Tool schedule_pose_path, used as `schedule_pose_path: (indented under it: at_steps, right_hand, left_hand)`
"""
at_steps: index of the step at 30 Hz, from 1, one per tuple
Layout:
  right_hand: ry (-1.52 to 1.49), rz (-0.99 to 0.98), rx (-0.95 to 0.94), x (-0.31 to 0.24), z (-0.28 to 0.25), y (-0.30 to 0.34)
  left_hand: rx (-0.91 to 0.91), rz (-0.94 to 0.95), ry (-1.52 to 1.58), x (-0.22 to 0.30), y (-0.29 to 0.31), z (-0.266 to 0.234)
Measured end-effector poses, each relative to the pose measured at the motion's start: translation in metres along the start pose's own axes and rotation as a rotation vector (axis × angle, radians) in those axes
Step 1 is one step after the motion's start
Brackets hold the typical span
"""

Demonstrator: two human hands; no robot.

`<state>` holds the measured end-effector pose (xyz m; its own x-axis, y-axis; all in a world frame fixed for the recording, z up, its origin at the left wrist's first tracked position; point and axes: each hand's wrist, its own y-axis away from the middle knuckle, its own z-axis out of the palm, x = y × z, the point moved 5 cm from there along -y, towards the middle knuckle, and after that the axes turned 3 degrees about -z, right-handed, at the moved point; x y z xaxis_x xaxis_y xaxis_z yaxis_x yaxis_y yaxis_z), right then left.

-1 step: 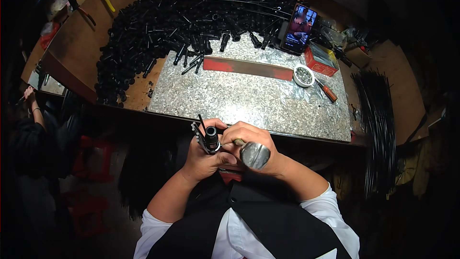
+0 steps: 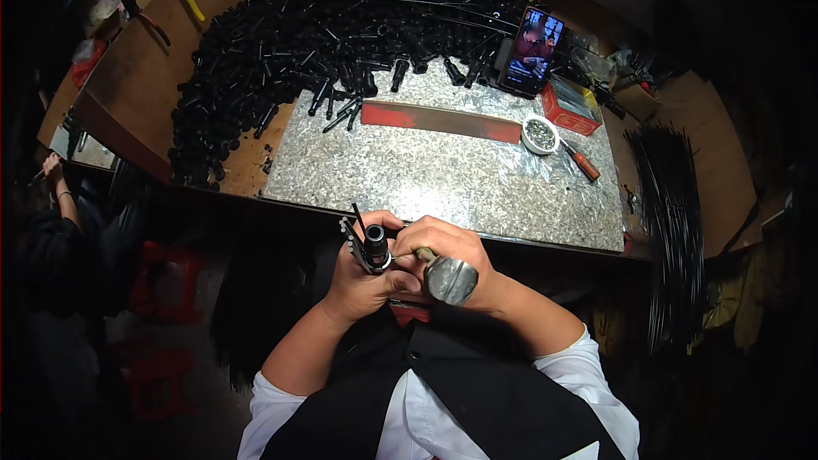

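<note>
My left hand (image 2: 356,286) is closed around a black tubular part (image 2: 375,240) with a round hollow end and a pale ring low on it. Thin dark rods (image 2: 348,230) with light tips stand beside the tube in the same grip. Close against it on the right, my right hand (image 2: 447,243) wraps round a tool with a yellowish shank and a wide grey metal head (image 2: 451,280), marked by a line across it. A thin metal bit runs between the tube's ring and the right fingers; what it belongs to is hidden.
A speckled board (image 2: 341,170) carries a red-brown bar (image 2: 439,122), a white bowl of small metal pieces (image 2: 540,135) and an orange-handled screwdriver (image 2: 584,164). Behind lie heaped black parts (image 2: 341,34) and a phone (image 2: 532,51). Black rods (image 2: 669,230) hang at right; another person's hand (image 2: 53,170) shows left.
</note>
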<state>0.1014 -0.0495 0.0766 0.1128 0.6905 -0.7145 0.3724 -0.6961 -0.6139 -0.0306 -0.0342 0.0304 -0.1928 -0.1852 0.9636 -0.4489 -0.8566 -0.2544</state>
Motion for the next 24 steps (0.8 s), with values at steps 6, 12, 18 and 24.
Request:
schedule_pose_path:
  at_steps: [6,12,18,24]
  right_hand:
    - [0.013,-0.041,-0.024,-0.002,0.001,-0.002]
    - [0.012,-0.033,-0.033,0.001,0.001,-0.001]
    - [0.052,-0.029,-0.024,0.000,0.002,-0.001]
    - [0.055,0.027,0.005,0.009,0.003,0.003]
  left_hand:
    - [-0.017,0.001,0.011,-0.002,0.000,-0.003]
    - [-0.005,-0.012,0.089,-0.002,0.000,0.001]
    - [0.003,0.017,0.010,0.001,-0.002,-0.003]
    - [0.046,0.014,0.087,-0.004,-0.001,-0.002]
